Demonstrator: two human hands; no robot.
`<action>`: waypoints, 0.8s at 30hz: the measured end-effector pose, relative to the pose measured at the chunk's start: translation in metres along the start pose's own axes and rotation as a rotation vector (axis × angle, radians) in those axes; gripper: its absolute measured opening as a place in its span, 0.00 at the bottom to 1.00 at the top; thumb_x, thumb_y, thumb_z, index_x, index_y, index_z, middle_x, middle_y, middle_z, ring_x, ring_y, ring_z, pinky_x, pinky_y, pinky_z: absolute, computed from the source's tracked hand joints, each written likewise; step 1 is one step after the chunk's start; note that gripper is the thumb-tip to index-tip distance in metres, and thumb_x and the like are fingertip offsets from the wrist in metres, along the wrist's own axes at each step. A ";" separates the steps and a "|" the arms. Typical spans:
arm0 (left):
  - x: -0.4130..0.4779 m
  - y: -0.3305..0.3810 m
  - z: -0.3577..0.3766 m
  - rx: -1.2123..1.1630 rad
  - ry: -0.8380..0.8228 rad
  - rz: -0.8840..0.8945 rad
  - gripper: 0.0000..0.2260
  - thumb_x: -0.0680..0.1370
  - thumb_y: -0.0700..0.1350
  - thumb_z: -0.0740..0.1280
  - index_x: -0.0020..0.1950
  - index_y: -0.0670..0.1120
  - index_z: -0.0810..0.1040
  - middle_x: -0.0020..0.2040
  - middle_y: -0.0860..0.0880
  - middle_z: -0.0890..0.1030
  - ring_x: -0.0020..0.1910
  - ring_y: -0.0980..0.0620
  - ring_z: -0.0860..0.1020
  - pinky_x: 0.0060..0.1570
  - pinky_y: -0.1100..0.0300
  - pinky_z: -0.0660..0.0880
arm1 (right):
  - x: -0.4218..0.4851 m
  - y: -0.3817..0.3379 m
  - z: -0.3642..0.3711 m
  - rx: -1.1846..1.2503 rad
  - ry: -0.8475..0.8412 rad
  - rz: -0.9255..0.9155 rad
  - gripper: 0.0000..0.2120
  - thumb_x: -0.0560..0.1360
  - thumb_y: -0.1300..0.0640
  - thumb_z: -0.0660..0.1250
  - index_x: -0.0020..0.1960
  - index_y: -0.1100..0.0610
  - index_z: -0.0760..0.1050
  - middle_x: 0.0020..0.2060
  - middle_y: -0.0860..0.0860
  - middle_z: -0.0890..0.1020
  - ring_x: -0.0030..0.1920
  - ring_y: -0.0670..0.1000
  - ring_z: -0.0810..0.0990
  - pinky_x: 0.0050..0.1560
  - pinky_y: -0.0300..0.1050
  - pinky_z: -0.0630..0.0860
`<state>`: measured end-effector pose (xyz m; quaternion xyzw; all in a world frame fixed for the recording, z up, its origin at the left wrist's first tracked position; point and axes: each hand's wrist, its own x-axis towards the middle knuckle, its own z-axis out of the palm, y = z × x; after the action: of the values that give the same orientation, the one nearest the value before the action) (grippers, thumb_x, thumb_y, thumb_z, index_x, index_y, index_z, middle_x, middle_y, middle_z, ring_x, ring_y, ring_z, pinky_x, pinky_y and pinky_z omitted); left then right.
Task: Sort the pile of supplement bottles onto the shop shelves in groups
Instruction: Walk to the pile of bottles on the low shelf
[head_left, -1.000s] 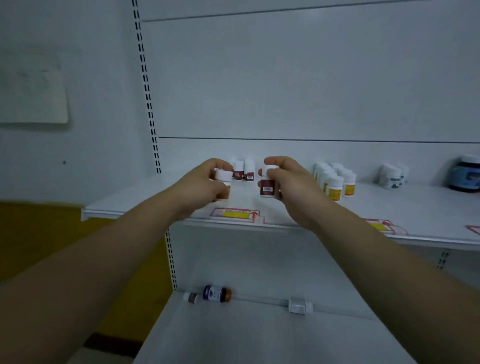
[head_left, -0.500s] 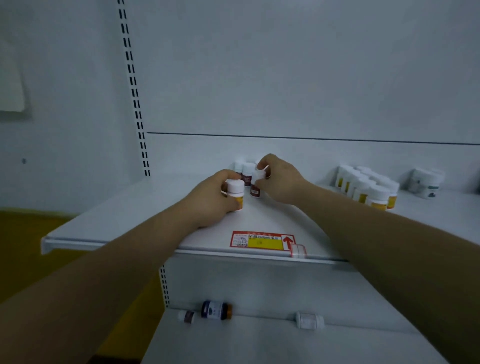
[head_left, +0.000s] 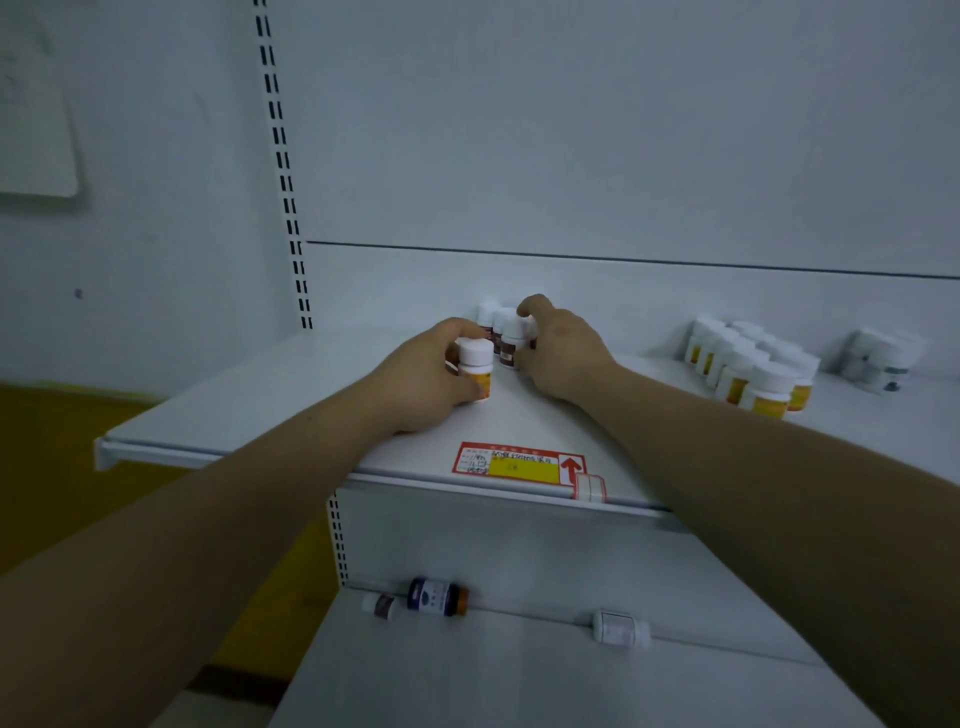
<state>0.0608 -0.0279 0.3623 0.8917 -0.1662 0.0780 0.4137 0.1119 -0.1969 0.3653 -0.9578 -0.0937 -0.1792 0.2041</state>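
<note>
Head, left hand (head_left: 418, 382), one yellow-label bottle (head_left: 478, 366), right hand (head_left: 563, 353), one red-label bottle (head_left: 511, 340)

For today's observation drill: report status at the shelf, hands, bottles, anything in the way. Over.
Left hand grips upright yellow-label bottle. Right hand holds brown-label bottle against brown-label group at shelf back. Yellow-label group stands right, beyond right arm.

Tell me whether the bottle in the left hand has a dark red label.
No: the left hand grips a yellow-labelled bottle; the red-labelled bottle is in the right hand.
</note>
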 end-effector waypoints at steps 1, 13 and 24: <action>0.000 0.002 -0.001 -0.010 -0.004 -0.017 0.20 0.73 0.41 0.72 0.62 0.54 0.70 0.49 0.54 0.75 0.44 0.59 0.75 0.48 0.62 0.72 | -0.001 -0.002 -0.004 0.005 -0.003 0.006 0.23 0.77 0.56 0.66 0.69 0.53 0.63 0.59 0.57 0.75 0.52 0.55 0.74 0.48 0.45 0.68; -0.023 0.118 0.077 0.033 -0.181 0.149 0.19 0.72 0.44 0.73 0.58 0.55 0.69 0.54 0.52 0.76 0.50 0.51 0.76 0.54 0.57 0.74 | -0.068 0.087 -0.143 -0.108 0.205 0.159 0.23 0.76 0.44 0.64 0.67 0.52 0.69 0.63 0.55 0.73 0.62 0.57 0.73 0.55 0.46 0.68; -0.032 0.178 0.148 0.191 -0.170 0.282 0.21 0.73 0.46 0.72 0.62 0.53 0.69 0.52 0.53 0.74 0.49 0.51 0.74 0.48 0.61 0.71 | -0.146 0.205 -0.145 -0.248 -0.195 0.474 0.29 0.77 0.36 0.55 0.67 0.56 0.70 0.67 0.59 0.72 0.64 0.59 0.72 0.64 0.50 0.69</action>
<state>-0.0332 -0.2407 0.3850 0.8981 -0.3158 0.0750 0.2967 -0.0141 -0.4583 0.3600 -0.9834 0.1362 -0.0436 0.1113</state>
